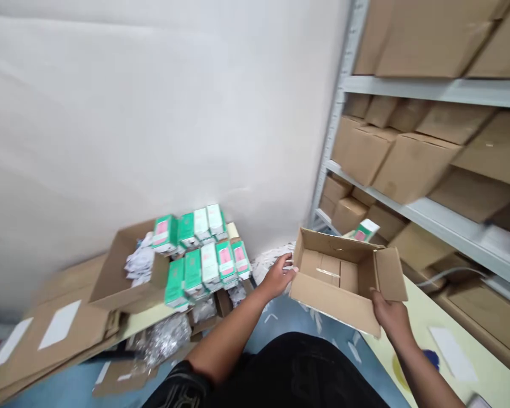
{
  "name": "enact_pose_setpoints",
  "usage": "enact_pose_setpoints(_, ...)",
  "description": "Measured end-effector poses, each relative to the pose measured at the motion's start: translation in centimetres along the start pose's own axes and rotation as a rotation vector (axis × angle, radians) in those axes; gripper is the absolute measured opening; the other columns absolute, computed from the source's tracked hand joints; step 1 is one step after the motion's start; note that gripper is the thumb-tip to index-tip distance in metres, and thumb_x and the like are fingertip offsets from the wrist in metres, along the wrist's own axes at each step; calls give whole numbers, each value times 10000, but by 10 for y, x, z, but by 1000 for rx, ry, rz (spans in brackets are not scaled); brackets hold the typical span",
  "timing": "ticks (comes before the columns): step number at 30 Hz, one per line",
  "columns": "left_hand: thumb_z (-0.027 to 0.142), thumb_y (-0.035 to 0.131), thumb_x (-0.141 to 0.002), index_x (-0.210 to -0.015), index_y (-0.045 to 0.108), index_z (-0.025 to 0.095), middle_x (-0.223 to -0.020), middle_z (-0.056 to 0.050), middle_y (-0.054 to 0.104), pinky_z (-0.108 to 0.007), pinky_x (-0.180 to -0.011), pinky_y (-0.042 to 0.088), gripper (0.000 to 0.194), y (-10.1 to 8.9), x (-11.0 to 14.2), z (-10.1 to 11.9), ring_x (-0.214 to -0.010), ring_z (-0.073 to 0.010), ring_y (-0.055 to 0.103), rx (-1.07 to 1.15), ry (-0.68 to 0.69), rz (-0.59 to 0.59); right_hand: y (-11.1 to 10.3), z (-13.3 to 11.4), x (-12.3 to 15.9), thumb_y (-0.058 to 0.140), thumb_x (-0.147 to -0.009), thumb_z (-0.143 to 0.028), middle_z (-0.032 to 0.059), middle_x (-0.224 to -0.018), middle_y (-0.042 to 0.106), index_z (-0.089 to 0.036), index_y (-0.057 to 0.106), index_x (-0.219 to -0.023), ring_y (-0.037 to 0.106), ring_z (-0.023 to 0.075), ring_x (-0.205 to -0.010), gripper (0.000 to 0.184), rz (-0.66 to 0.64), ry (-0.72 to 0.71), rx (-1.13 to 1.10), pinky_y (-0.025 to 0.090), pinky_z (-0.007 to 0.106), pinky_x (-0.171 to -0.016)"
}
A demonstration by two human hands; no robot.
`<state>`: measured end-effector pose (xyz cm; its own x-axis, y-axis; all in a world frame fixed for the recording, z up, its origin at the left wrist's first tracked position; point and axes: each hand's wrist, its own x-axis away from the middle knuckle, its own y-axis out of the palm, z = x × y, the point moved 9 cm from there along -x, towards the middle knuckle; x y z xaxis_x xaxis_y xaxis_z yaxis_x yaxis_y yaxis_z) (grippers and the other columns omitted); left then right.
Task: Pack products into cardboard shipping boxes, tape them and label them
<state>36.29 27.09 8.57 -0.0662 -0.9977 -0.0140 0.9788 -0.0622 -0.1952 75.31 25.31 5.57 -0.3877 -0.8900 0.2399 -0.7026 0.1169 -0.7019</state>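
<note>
Between my two hands I carry a cardboard box (335, 307), its top open and nothing lying inside. My left hand (279, 276) grips its left end, with the fingers round the side. On the right, my right hand (390, 314) is closed on the near right corner, beside a flap folded outward. Part of the right fingers is hidden by the cardboard. A single green and white carton (366, 230) shows just behind the box, on the pale table (420, 317).
Stacked green and white cartons (193, 272) fill a bench at left, beside an open box (127, 297) of crumpled paper and flattened cardboard (74, 309). Metal shelves (433, 90) of brown boxes rise at right. Clear plastic (165, 340) and scraps lie low down.
</note>
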Motion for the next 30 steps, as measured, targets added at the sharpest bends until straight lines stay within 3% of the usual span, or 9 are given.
enact_pose_setpoints(6,340,670,-900,-1292,642,186,-1343,-151,659,-389,-973,549,422,-131,67,-25,-1137,-247,675,-38,-64,145,64,-88,37,560,-816,-629,326,-1198,723,-2,764,-1117,656,454,-1209,724,-33,-40,42,516,451,-888)
enact_pose_setpoints(11,375,647,-916,-1250,674,181,-1256,-126,715,-362,-959,543,388,-237,111,-28,-1107,-236,683,-24,-21,245,119,-161,74,604,-797,-619,335,-1225,707,3,751,-1136,660,447,-1195,723,-33,-85,17,525,455,-882)
enact_pose_setpoints(15,399,643,-906,-1156,715,180,-1137,-101,750,-346,-946,546,341,-312,140,-36,-1053,-224,693,-49,-18,365,163,-219,97,614,-788,-608,304,-1153,740,-30,768,-1040,680,421,-1146,649,-77,-180,25,532,430,-856)
enact_pose_setpoints(20,445,628,-906,-1124,726,178,-1079,-84,766,-338,-913,555,359,-390,177,-60,-996,-219,706,-77,-89,560,204,-275,111,633,-769,-592,268,-1044,767,-56,772,-932,701,410,-1066,577,-146,-288,52,530,413,-825)
enact_pose_setpoints(25,419,610,-889,-1110,725,169,-1056,-71,770,-326,-905,558,353,-458,208,-82,-981,-217,716,-148,-182,731,240,-314,98,619,-773,-577,267,-1136,751,-77,759,-933,688,421,-1114,544,-217,-365,89,518,426,-832)
enact_pose_setpoints(30,364,593,-923,-1152,709,169,-1090,-73,776,-306,-905,550,323,-514,221,-104,-1013,-214,720,-433,-431,813,285,-364,85,627,-753,-575,248,-1156,758,-104,757,-921,684,400,-1141,517,-328,-479,70,522,401,-843)
